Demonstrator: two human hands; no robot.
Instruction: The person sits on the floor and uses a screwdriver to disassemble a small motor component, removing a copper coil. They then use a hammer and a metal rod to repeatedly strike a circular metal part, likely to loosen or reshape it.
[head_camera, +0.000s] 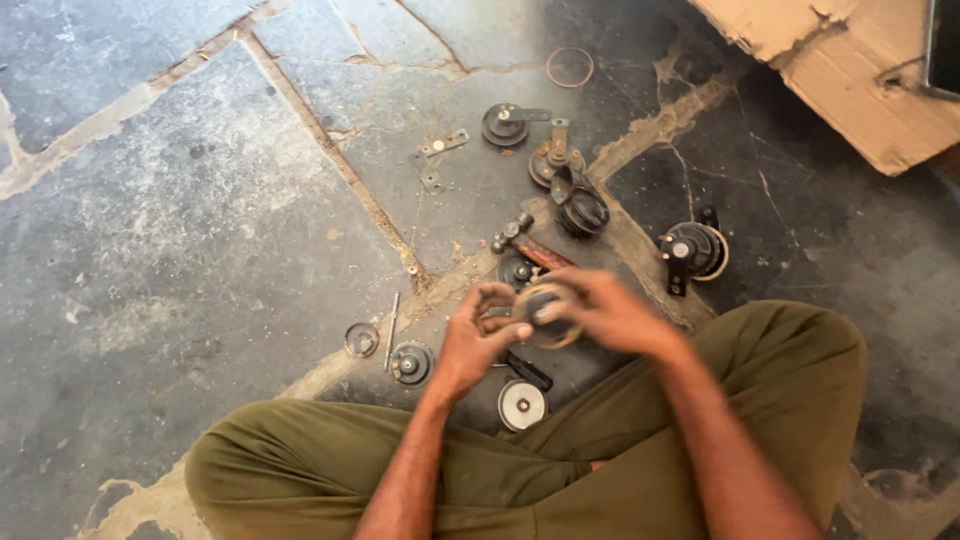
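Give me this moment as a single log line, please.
left hand: on round metal part | right hand: gripping it | nearby: small hammer, disc parts on stone floor

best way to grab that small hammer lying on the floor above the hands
Take the hammer by its reddish handle, coming from above. The handle lies flat, slanting toward the person, and its near end sits just beyond the right hand. The metal head points away, close to a dark round horn, so that end is more crowded.

One head camera looks steeply down, close over crossed legs (520, 470), facing the stone floor (200, 230) ahead of them.
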